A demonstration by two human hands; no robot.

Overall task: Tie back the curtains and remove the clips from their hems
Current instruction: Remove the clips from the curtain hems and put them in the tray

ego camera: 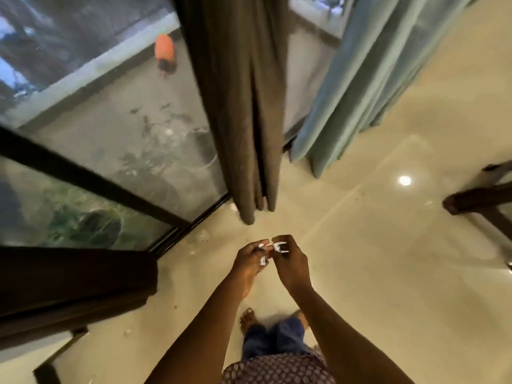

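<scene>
I'm looking straight down and both hands are together in front of me, low over the floor [388,245]. My left hand [250,261] is curled round small white clips [261,254], one pinched at the fingertips and another peeking out lower in the palm. My right hand [289,260] pinches one more white clip [279,247], the two hands almost touching at the fingertips. So these clips are off the fabric and in my grip.

Dead ahead, just beyond my fingertips, hangs the brown curtain [243,106], gathered into a tight column running straight away from me, its hem [250,214] just off the floor. The hands sit about level with it, the left maybe a shade nearer. The teal curtain [360,87] hangs further off to my right, so that one would fall to the right hand. I can't make out any clip left on either hem, too blurred.
</scene>
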